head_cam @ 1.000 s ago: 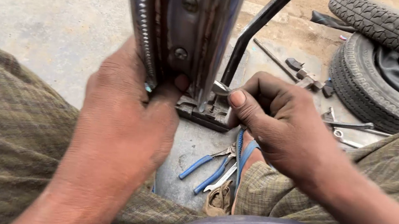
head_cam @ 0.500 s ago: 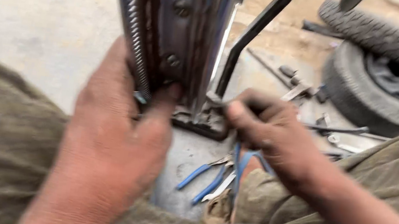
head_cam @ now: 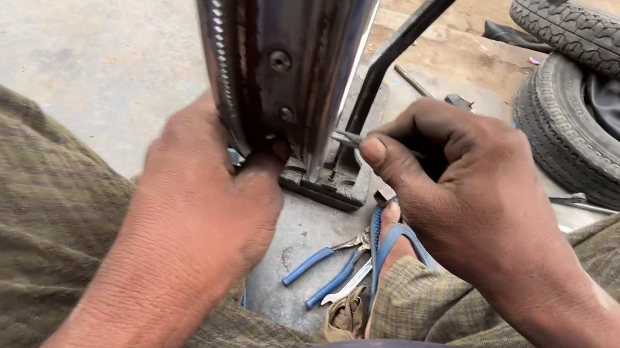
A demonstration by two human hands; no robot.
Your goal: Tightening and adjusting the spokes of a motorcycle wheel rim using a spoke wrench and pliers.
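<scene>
Wheel rim stands upright at centre of view, chrome outer edges with a rusty inner channel showing 2 round spoke heads; its lower end sits in a dark metal stand on the concrete floor; a black bar of the stand rises at a slant just right of the rim

Left hand is closed around the bottom of the rim from the left, thumb pressed into the channel near the stand; grip firm, holding the rim

Right hand is curled tight around a thin metal tool, thumb laid along it; the tool's tip points left and meets the rim's right edge; whether tip and rim actually touch cannot be told

Blue-handled pliers lie on the floor below the stand, between the knees, with a further bright metal tool beside them; a blue sandal strap on a foot is just right of the pliers

2 tyres are stacked at upper right, well apart from the hands; loose metal tools lie on the ground near them; olive checked cloth covers both knees
</scene>
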